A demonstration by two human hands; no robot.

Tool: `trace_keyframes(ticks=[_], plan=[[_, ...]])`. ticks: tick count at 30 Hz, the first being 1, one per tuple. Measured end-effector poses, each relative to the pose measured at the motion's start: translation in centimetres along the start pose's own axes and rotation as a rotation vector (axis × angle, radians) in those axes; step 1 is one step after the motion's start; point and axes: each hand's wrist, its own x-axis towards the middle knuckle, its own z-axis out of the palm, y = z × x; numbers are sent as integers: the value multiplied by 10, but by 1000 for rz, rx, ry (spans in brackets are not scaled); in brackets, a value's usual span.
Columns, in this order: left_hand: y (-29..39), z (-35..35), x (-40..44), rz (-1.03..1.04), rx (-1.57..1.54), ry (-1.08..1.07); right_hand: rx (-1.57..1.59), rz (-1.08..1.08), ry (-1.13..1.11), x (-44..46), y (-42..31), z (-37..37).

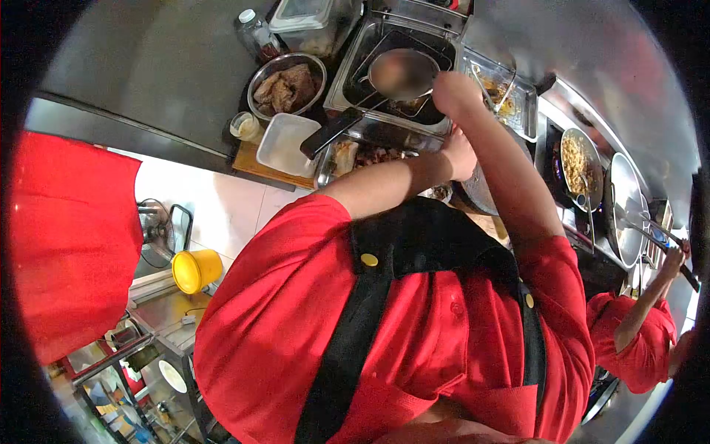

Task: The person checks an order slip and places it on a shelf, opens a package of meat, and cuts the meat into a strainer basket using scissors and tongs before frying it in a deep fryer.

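My right hand (452,95) is closed at the right rim of the deep fryer (336,92), beside a round metal bowl or strainer (404,75) whose contents are blurred. What its fingers hold I cannot make out. My left hand (460,154) is lower, close under my right forearm, which hides part of its fingers. It is near the fryer's front edge and a round grey surface (482,191). A black-handled fry basket (333,133) sits in the fryer, its handle sticking out toward the front left over a white plastic tub (287,145).
Left of the fryer stands a steel bowl of browned meat pieces (290,87), near a small jar (245,127) and a capped bottle (255,31). A metal tray (522,106) and a pan of food (579,164) stand right. Beyond, a co-worker (636,337) holds a utensil at a wok (627,211).
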Motion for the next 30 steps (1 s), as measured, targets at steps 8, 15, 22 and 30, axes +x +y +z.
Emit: trace_keyframes(ticks=[8, 15, 22, 30], plan=[[-4, -11, -3, 66, -206, 109, 32, 24, 117, 27, -2, 6], [-3, -18, -1, 49, 96, 42, 14, -21, 98, 12, 12, -11], [-5, -30, -12, 21, 141, -12, 432, 290, 335, -61, 82, 22], [0, -31, -7, -7, 71, 60, 204, 651, 300, -138, 170, 178]])
